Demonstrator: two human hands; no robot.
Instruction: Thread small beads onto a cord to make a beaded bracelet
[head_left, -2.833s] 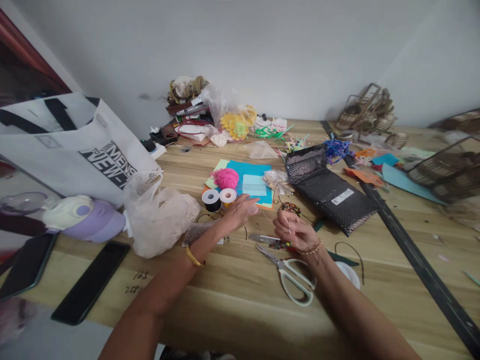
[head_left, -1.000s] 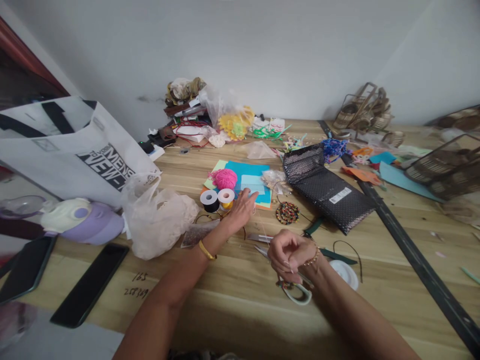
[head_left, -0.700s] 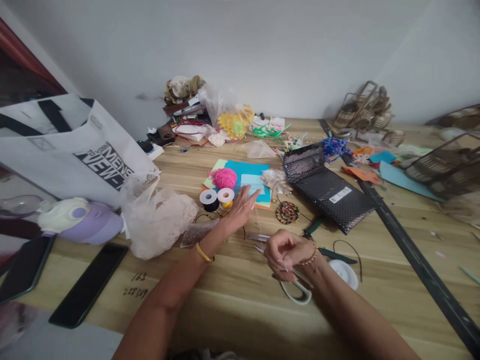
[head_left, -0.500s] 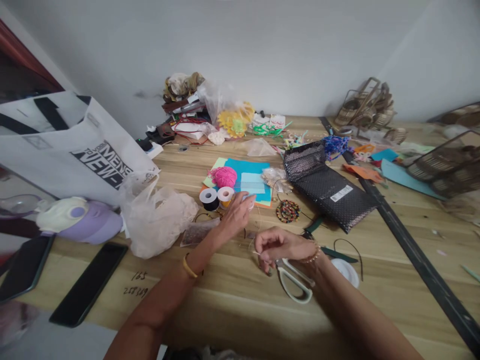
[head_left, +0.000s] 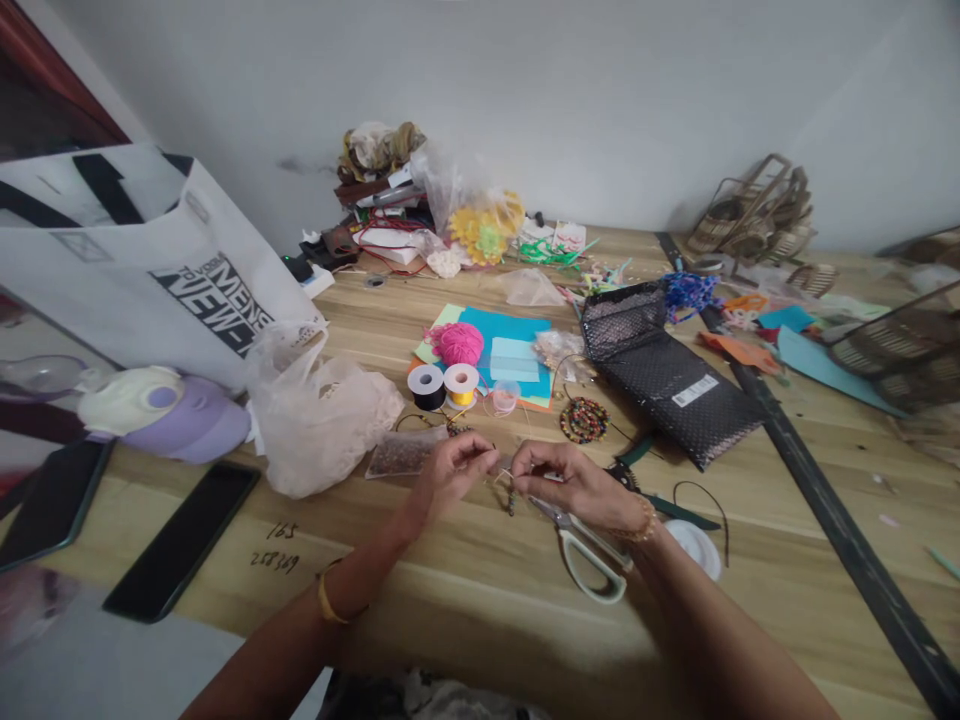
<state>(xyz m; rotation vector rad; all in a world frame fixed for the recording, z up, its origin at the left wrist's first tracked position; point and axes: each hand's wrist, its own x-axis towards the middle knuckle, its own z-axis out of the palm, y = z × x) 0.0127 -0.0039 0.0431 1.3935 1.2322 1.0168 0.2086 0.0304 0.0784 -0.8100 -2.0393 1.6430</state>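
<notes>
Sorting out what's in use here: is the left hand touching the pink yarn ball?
Apart. The head view shows the left hand nearer the wearer, with two thread spools lying between it and the pink yarn ball.

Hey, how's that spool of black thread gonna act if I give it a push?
The spool of black thread stands upright, so it would probably slide rather than roll. Tipped onto its side, it could well roll, given the round flange. The spool of yellow thread sits close beside it, so a push that way might shift both.
</notes>
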